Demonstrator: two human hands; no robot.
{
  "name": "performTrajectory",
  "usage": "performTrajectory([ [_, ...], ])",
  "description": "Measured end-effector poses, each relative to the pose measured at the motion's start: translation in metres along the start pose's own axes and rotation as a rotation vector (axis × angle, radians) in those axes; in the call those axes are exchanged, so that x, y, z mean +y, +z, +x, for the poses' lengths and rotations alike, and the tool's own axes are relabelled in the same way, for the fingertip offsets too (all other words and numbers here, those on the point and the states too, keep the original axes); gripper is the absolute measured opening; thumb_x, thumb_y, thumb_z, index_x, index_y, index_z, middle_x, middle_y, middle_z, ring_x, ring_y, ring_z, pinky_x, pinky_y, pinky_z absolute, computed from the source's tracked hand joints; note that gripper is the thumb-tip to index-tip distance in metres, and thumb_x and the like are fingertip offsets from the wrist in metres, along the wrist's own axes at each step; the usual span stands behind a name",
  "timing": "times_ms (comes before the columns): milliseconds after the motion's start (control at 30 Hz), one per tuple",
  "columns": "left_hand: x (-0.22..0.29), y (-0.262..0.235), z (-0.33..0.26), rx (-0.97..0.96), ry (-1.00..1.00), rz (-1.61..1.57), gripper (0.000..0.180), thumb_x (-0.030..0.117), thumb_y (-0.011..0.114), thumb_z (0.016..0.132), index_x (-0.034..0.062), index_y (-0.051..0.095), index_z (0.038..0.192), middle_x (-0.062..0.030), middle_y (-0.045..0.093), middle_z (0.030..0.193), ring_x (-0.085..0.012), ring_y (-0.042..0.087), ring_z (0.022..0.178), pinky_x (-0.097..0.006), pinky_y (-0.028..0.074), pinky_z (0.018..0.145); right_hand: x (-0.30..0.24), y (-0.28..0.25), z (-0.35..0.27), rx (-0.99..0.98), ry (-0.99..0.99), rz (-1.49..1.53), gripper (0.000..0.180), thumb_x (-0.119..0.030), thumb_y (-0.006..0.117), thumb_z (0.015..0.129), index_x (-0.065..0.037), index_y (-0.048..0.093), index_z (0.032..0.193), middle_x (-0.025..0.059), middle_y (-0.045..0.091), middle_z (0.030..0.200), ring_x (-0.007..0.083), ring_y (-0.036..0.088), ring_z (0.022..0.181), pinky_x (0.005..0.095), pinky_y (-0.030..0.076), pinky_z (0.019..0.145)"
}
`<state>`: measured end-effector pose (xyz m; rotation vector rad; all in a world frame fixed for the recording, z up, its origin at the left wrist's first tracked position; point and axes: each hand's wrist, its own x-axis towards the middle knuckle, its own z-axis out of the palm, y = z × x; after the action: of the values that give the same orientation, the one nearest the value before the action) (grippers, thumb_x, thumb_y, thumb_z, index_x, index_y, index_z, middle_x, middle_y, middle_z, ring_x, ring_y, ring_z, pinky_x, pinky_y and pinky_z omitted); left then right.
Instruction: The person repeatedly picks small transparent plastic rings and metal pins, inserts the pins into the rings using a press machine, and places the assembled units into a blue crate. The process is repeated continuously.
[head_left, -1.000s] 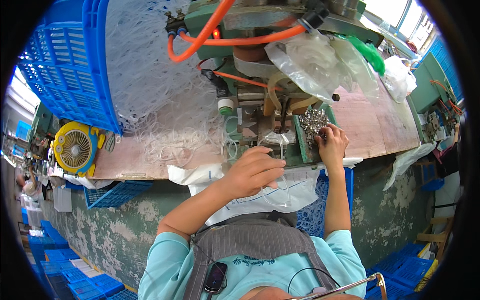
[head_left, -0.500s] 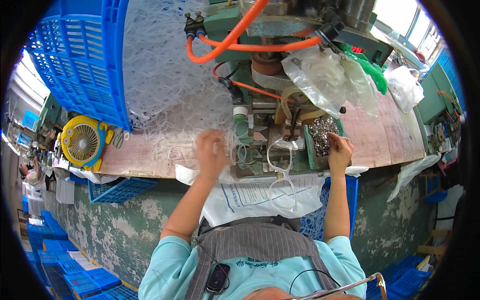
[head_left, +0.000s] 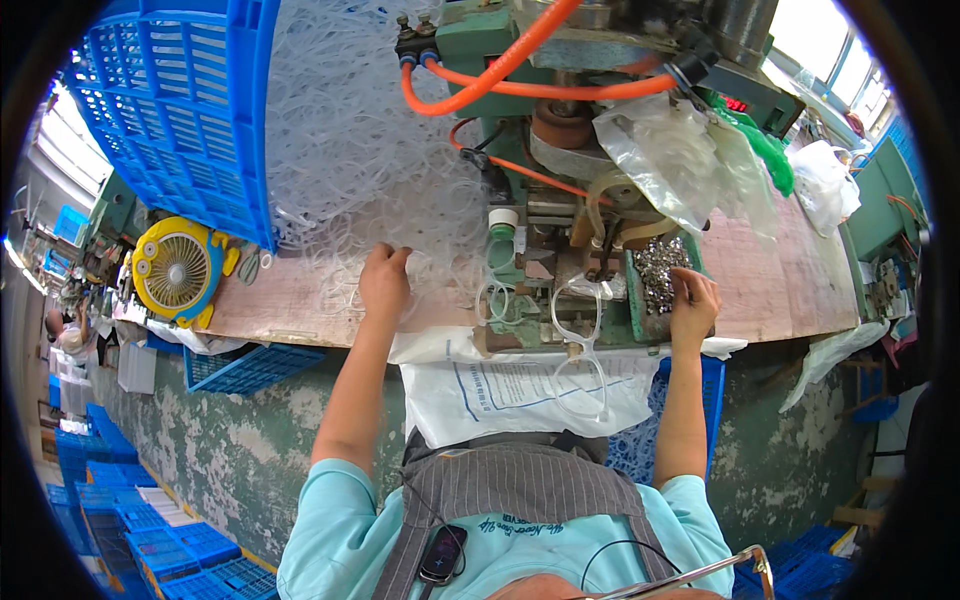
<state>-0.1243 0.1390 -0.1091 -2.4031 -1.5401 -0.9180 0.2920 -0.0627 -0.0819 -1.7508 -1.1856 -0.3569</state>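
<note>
My left hand [head_left: 385, 287] is at the near edge of a pile of clear plastic eyeglass frames [head_left: 370, 150]. Its fingers are drawn together at the tips, and whatever lies between them cannot be made out. On the right, my right hand [head_left: 694, 312] pinches at the edge of a green tray [head_left: 636, 300] of small shiny metal parts [head_left: 657, 270]; anything in its fingertips is too small to name. Between the hands, one clear eyeglass frame [head_left: 580, 352] hangs from the green machine's fixture [head_left: 598, 272], its lower rim over a white plastic bag [head_left: 500, 395].
Orange air hoses [head_left: 550, 93] and plastic bags [head_left: 670, 150] hang around the machine. A blue crate [head_left: 180, 110] stands tilted at the left, behind a yellow fan [head_left: 180, 272] and scissors [head_left: 249, 268]. A green-bodied bottle with a white cap [head_left: 502, 222] stands left of the fixture.
My left hand has moved left and slightly up to the pile, its fingers drawing together. My right hand stays at the metal parts. The whole view has shifted slightly.
</note>
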Motion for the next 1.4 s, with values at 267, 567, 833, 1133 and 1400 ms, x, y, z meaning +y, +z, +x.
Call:
performTrajectory([
  [267,-0.006,0.024,0.020,-0.073,0.169,-0.015,0.010,0.013,0.070,0.072,0.0110,0.068,0.081,-0.0098,0.057,0.086,-0.0307,0.057,0.081,-0.043,0.046,0.069,-0.073,0.000,0.010,-0.181,0.326,0.571,0.015,0.004,0.063,0.082,-0.002,0.070,0.095,0.0058,0.065,0.087,0.0119,0.059,0.076,0.0238,0.047,0.069],
  [567,0.038,-0.022,0.039,0.330,0.118,-0.206,0.012,0.010,0.071,0.079,0.0044,0.061,0.075,-0.0116,0.064,0.098,-0.0306,0.056,0.086,-0.038,0.045,0.076,-0.131,-0.017,0.011,-0.237,0.178,0.604,0.024,0.005,0.070,0.076,-0.001,0.068,0.099,0.0056,0.065,0.084,0.0129,0.059,0.078,0.0251,0.047,0.074],
  [833,0.100,-0.049,0.014,0.192,-0.234,-0.964,0.010,0.011,0.063,0.092,0.0027,0.061,0.086,-0.0034,0.065,0.081,-0.0101,0.057,0.072,-0.025,0.045,0.069,-0.137,-0.010,0.011,-0.283,0.214,0.480,0.040,-0.004,0.076,0.069,-0.003,0.058,0.105,0.0036,0.066,0.081,0.0189,0.058,0.082,0.0337,0.040,0.085],
  [1133,0.160,-0.110,0.026,0.328,0.323,-0.928,0.010,0.003,0.062,0.086,0.0016,0.063,0.096,-0.0134,0.069,0.094,-0.0255,0.062,0.085,-0.033,0.048,0.080,-0.153,-0.007,0.027,-0.337,0.141,0.389,0.062,-0.007,0.074,0.071,-0.002,0.044,0.125,0.0096,0.070,0.096,0.0260,0.053,0.096,0.0394,0.036,0.092],
  [1400,0.193,-0.133,0.056,0.100,-0.067,-1.360,0.012,0.010,0.059,0.096,-0.0014,0.062,0.101,-0.0037,0.067,0.094,-0.0082,0.061,0.083,-0.021,0.047,0.077,-0.146,0.001,0.028,-0.347,0.181,0.546,0.066,0.006,0.071,0.071,0.001,0.038,0.128,0.0097,0.063,0.103,0.0133,0.057,0.082,0.0261,0.046,0.073],
])
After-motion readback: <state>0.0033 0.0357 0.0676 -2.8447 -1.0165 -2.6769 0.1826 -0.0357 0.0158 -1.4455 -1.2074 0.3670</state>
